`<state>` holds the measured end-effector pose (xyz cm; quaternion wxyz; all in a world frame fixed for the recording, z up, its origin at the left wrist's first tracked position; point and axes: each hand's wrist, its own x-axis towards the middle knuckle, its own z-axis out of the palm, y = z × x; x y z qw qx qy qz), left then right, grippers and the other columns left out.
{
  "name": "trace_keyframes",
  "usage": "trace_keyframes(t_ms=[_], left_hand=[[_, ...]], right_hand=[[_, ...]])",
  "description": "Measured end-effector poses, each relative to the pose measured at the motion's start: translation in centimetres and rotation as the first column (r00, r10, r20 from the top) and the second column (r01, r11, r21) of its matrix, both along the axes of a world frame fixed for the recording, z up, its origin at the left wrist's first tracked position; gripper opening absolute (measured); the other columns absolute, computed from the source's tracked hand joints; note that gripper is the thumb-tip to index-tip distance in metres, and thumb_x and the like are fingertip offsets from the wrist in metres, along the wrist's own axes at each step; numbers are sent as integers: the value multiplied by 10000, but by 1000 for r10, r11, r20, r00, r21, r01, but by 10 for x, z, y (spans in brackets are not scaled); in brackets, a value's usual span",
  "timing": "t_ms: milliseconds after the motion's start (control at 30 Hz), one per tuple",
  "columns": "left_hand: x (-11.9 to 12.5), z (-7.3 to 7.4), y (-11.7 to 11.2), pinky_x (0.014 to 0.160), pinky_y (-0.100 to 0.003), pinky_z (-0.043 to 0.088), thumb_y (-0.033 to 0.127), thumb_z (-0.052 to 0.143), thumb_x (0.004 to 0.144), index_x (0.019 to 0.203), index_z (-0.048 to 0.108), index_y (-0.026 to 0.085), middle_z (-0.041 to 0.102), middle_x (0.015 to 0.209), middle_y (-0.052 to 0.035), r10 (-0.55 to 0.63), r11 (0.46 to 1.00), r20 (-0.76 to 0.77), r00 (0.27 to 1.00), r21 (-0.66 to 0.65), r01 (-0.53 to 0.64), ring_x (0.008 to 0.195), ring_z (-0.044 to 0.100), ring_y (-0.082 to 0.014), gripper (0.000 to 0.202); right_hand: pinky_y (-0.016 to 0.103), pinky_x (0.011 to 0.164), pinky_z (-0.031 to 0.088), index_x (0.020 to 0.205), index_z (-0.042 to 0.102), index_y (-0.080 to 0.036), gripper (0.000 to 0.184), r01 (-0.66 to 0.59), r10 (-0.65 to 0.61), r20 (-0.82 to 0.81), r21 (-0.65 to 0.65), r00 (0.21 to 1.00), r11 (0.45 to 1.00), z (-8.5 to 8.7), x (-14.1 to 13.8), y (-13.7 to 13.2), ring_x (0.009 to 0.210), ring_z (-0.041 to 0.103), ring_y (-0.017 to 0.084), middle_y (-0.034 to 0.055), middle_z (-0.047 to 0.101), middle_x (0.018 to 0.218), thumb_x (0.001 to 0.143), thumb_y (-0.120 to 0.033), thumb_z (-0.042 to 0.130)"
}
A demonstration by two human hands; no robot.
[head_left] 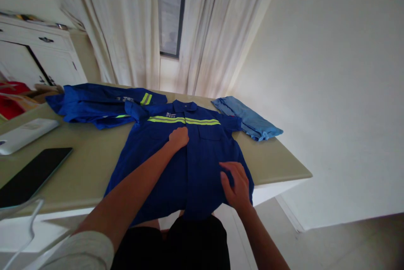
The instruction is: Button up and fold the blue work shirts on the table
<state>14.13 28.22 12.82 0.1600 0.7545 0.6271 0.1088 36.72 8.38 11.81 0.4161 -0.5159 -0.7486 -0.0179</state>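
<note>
A dark blue work shirt (205,165) lies spread front up, with its collar at the far side and a yellow-and-grey reflective stripe across the chest. Its hem hangs over the near table edge. My left hand (179,137) is closed on the shirt's front opening, just below the stripe; the fingertips are hidden. Lower down on the right side, my right hand (236,182) is open, thumb and fingers apart, over the fabric. Whether it touches the cloth I cannot tell.
On the table (91,152), more blue striped clothing (94,101) lies at the back left and a folded light blue garment (249,118) at the right. A black phone (34,175), a white device (28,135) and a white cable (31,223) are at the left. A wall (331,93) stands right.
</note>
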Motion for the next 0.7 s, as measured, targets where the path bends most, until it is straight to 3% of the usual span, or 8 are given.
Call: trace_keyframes(t_ms=[67, 133, 167, 300, 400, 500, 600, 700], left_hand=[[-2, -11, 10, 947, -438, 532, 262, 331, 1032, 1286, 658, 150, 688, 1264, -209, 14, 999, 20, 1000, 43, -14, 1144, 690, -312, 429], [-8, -24, 15, 997, -368, 511, 255, 282, 1053, 1320, 640, 205, 675, 1293, -141, -22, 994, 64, 998, 109, 15, 1173, 671, -242, 449], [-12, -30, 16, 1002, -338, 504, 251, 288, 1054, 1320, 642, 227, 673, 1285, -114, -51, 990, 89, 995, 135, 39, 1168, 666, -218, 444], [-26, -44, 23, 955, -301, 511, 131, 407, 972, 1308, 669, 257, 661, 1223, -78, -135, 983, 187, 973, 149, 108, 1117, 659, -196, 444], [-31, -51, 28, 967, -290, 501, 51, 403, 922, 1319, 667, 264, 644, 1246, -66, -121, 985, 268, 956, 149, 83, 1105, 651, -177, 521], [-29, -55, 27, 966, -288, 496, 44, 403, 921, 1308, 671, 270, 633, 1286, -53, -109, 985, 293, 950, 162, 63, 1121, 639, -172, 522], [-25, -54, 22, 952, -322, 497, 74, 426, 935, 1286, 680, 255, 635, 1283, -66, -111, 976, 204, 973, 206, 68, 1163, 604, -212, 470], [-22, -50, 18, 963, -382, 487, 151, 427, 980, 1281, 680, 230, 651, 1276, -87, -134, 959, 104, 986, 264, 102, 1130, 586, -252, 402]], right_hand=[[400, 910, 518, 1147, 675, -231, 249, -82, 83, -2, -170, 997, 982, 15, -30, 43, 980, 654, 240, 86, 696, 1024, 1042, -344, 480], [347, 942, 511, 1159, 662, -231, 242, -153, 167, 19, -307, 986, 939, 20, -58, 91, 1010, 657, 211, 72, 698, 1098, 1044, -362, 494], [334, 953, 505, 1178, 647, -228, 242, -136, 161, 44, -352, 986, 926, 18, -70, 115, 1031, 655, 206, 73, 691, 1140, 1040, -365, 505], [347, 874, 501, 1181, 584, -218, 312, 129, -35, 194, -492, 980, 861, 1, -105, 192, 1029, 654, 238, 97, 667, 1156, 1009, -475, 542], [324, 785, 480, 1121, 559, -229, 298, 158, -69, 193, -500, 979, 851, -12, -112, 216, 940, 653, 224, 78, 653, 1117, 960, -477, 597], [303, 758, 450, 1106, 558, -232, 226, 91, -34, 131, -463, 991, 882, -22, -104, 221, 881, 638, 207, 47, 656, 1017, 900, -288, 631], [286, 758, 446, 1122, 571, -245, 329, -62, 49, -41, -447, 998, 892, -30, -91, 226, 818, 618, 175, 2, 644, 933, 818, -120, 599], [260, 680, 460, 1065, 586, -244, 327, -292, 125, -351, -477, 928, 829, -38, -80, 237, 705, 581, 140, -34, 598, 858, 774, -95, 585]])
